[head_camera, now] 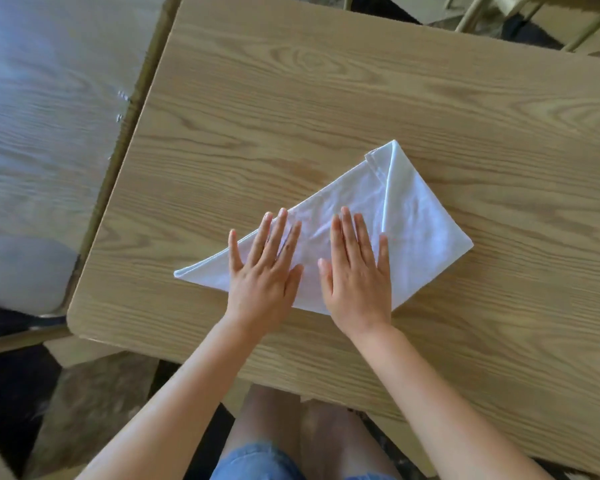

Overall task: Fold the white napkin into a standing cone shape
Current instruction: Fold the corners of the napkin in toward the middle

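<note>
Near edge: I see bare knees under the table. Both palms flat on the napkin, fingers spread, nothing pinched. Left hand on its left part, right hand just beside, mid-napkin. Napkin lies flat, centre-right on the table, right corner folded over toward the far tip, left point still out. Second table far left.

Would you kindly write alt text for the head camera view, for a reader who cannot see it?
Two bare hands, left hand and right hand, press flat with spread fingers on a white napkin folded into a rough triangle, its right corner folded over. It lies on a light wooden table; a second table stands at left.
</note>
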{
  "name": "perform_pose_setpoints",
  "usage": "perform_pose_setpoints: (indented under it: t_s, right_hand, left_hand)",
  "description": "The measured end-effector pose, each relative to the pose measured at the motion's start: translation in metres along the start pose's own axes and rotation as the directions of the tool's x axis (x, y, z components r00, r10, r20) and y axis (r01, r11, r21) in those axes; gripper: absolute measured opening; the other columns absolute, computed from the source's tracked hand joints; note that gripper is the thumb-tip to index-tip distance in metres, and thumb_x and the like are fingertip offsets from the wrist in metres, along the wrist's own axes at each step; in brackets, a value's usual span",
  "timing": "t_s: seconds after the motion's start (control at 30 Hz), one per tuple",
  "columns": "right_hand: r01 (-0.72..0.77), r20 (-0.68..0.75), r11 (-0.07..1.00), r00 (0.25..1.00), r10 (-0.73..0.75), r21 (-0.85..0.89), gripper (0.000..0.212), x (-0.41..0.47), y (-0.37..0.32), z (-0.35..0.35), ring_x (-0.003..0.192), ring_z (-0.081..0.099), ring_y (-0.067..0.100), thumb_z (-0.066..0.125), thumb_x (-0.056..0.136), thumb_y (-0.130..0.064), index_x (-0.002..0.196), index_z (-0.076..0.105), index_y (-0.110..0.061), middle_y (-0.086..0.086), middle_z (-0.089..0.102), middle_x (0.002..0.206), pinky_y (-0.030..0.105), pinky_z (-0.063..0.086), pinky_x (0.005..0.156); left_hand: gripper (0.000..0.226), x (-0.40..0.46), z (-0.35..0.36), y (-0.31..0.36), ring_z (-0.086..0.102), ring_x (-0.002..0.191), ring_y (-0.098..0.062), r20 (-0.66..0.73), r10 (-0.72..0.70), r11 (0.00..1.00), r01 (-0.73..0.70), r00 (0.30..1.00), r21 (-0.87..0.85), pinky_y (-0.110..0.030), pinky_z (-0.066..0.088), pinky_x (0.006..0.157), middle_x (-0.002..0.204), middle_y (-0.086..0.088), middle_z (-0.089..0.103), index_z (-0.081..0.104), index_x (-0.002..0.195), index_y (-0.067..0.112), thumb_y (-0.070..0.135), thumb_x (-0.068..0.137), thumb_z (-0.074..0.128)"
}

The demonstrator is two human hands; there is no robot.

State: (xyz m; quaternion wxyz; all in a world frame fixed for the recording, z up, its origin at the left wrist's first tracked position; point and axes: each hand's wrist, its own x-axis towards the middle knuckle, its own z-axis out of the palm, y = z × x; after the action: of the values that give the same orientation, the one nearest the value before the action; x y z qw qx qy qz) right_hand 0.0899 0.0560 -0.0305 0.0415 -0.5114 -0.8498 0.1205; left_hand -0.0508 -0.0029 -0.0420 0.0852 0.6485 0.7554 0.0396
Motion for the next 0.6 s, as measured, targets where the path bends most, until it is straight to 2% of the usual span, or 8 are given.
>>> perform_pose_setpoints:
  t_s: [0.07, 0.17, 0.23, 0.3, 0.37, 0.43, 0.5, 0.6]
  right_hand:
    - [0.048, 0.052, 0.999, 0.998, -0.046, -0.024, 0.06, 0.003, -0.005, 0.008, 0.142, 0.014, 0.017, 0.025, 0.093, -0.038, 0.146, 0.021, -0.009, 0.006, 0.022, 0.154, 0.048, 0.01, 0.112]
    - [0.088, 0.078, 0.994, 0.993, -0.083, -0.065, 0.063, 0.002, -0.009, 0.018, 0.142, 0.018, 0.019, 0.026, 0.092, -0.041, 0.146, 0.019, -0.01, 0.007, 0.023, 0.154, 0.049, 0.011, 0.112]
    - [0.086, 0.063, 0.992, 0.995, -0.08, -0.089, 0.063, 0.002, -0.008, 0.019, 0.142, 0.019, 0.02, 0.027, 0.092, -0.042, 0.146, 0.019, -0.009, 0.008, 0.025, 0.153, 0.05, 0.011, 0.112]
    - [0.086, 0.046, 0.992, 0.996, -0.082, -0.095, 0.063, 0.002, -0.008, 0.02, 0.141, 0.019, 0.019, 0.027, 0.092, -0.042, 0.146, 0.021, -0.01, 0.008, 0.025, 0.153, 0.049, 0.012, 0.112]
    - [0.086, 0.043, 0.992, 0.996, -0.082, -0.094, 0.063, 0.002, -0.009, 0.02, 0.141, 0.017, 0.018, 0.027, 0.091, -0.042, 0.146, 0.022, -0.01, 0.008, 0.024, 0.153, 0.049, 0.012, 0.112]
    - [0.086, 0.037, 0.991, 0.996, -0.082, -0.103, 0.063, 0.002, -0.009, 0.02, 0.141, 0.019, 0.019, 0.027, 0.091, -0.042, 0.145, 0.023, -0.01, 0.009, 0.025, 0.153, 0.049, 0.013, 0.111]
    - [0.087, 0.035, 0.99, 0.996, -0.084, -0.109, 0.063, 0.002, -0.009, 0.02, 0.14, 0.02, 0.019, 0.027, 0.091, -0.042, 0.145, 0.023, -0.009, 0.009, 0.024, 0.153, 0.049, 0.013, 0.112]
    - [0.086, 0.033, 0.99, 0.996, -0.082, -0.114, 0.064, 0.002, -0.008, 0.021, 0.141, 0.02, 0.02, 0.026, 0.092, -0.043, 0.146, 0.022, -0.009, 0.009, 0.023, 0.153, 0.049, 0.013, 0.112]
  left_hand:
    - [0.059, -0.016, 0.0, -0.016, 0.009, 0.144, -0.017, 0.019, -0.136, 0.991, 0.135, 0.991, 0.005, -0.055, -0.001, 0.112, 0.157, -0.002, 0.018, 0.019, 0.148, 0.018, 0.039, 0.094, 0.027]
    - [0.063, -0.036, -0.006, -0.04, 0.006, 0.144, -0.013, 0.033, -0.32, 0.947, 0.32, 0.947, 0.003, -0.052, -0.011, 0.111, 0.157, 0.001, 0.012, 0.017, 0.149, 0.013, 0.043, 0.094, 0.023]
    - [0.065, -0.046, -0.008, -0.05, -0.002, 0.144, -0.009, 0.047, -0.396, 0.918, 0.397, 0.917, -0.016, -0.05, -0.018, 0.11, 0.157, 0.004, 0.001, 0.008, 0.15, 0.014, 0.046, 0.094, 0.017]
    - [0.065, -0.053, -0.01, -0.057, -0.01, 0.143, -0.006, 0.067, -0.436, 0.898, 0.439, 0.897, -0.032, -0.049, -0.018, 0.111, 0.157, 0.006, -0.005, 0.002, 0.149, 0.015, 0.048, 0.094, 0.012]
    - [0.064, -0.057, -0.015, -0.06, -0.006, 0.143, -0.008, 0.067, -0.462, 0.883, 0.466, 0.884, -0.054, -0.052, -0.006, 0.114, 0.157, 0.003, 0.001, 0.008, 0.149, 0.013, 0.045, 0.094, 0.013]
    - [0.062, -0.058, -0.021, -0.06, 0.014, 0.143, -0.016, 0.057, -0.478, 0.875, 0.481, 0.876, -0.06, -0.053, 0.018, 0.111, 0.155, -0.006, 0.022, 0.026, 0.146, 0.006, 0.042, 0.095, 0.021]
    - [0.058, -0.056, -0.028, -0.06, 0.038, 0.135, -0.027, 0.005, -0.454, 0.89, 0.454, 0.891, -0.045, -0.049, 0.038, 0.098, 0.145, -0.012, 0.043, 0.044, 0.136, 0.003, 0.04, 0.092, 0.036]
    - [0.043, -0.05, -0.039, -0.064, 0.056, 0.107, -0.033, -0.055, -0.467, 0.883, 0.462, 0.883, -0.084, -0.042, 0.046, 0.078, 0.114, -0.011, 0.061, 0.06, 0.116, 0.008, 0.032, 0.081, 0.066]
